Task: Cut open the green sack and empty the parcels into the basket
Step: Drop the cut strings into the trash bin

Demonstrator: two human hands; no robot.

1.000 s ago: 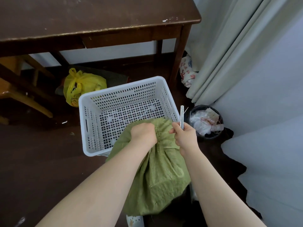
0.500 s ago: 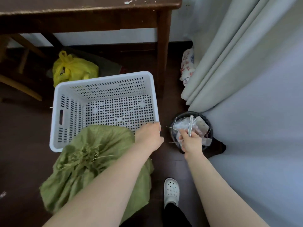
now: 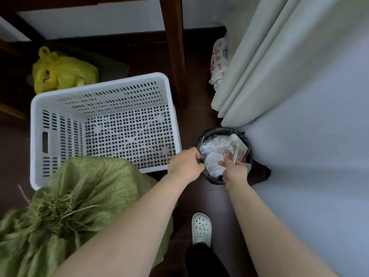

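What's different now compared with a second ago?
Both hands let go of the green sack and moved right to the black bin, left hand at its rim, right hand over it. The sack slumped left against the white basket. The cutter stays in the right hand; the basket stays empty.

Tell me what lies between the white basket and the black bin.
In the head view, a strip of dark floor separates the white basket from the black bin; the left hand is over its near end.
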